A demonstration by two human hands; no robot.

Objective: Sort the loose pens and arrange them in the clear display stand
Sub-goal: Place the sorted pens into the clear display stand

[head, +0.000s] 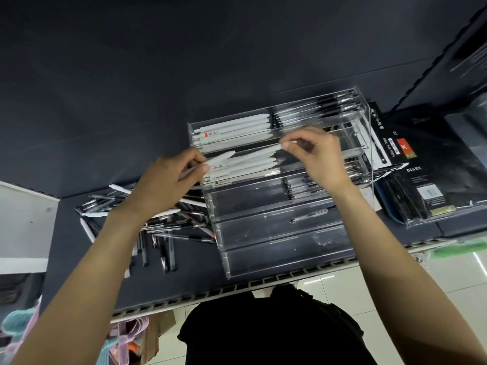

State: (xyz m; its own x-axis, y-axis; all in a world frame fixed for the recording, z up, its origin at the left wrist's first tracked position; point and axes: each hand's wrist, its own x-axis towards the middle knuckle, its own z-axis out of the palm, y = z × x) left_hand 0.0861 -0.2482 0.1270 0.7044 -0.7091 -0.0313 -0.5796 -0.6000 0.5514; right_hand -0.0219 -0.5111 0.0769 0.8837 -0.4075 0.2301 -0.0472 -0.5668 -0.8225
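Note:
A clear tiered display stand [284,248] sits on the dark shelf. White pens [237,127] fill its top tier at the left, with black-tipped clear pens [311,111] beside them. More white pens [247,164] lie in the second tier. My left hand [168,180] pinches a white pen [218,159] at that tier's left end. My right hand [319,154] pinches the tip of another white pen [266,151] over the same tier. Loose pens [158,227] lie in a heap left of the stand.
A single clear pen [311,216] lies in a lower tier. Boxed gel pens [392,143] and a diary pack [421,196] stand right of the stand. The shelf's slotted front edge [237,288] runs below. A dark wall rises behind.

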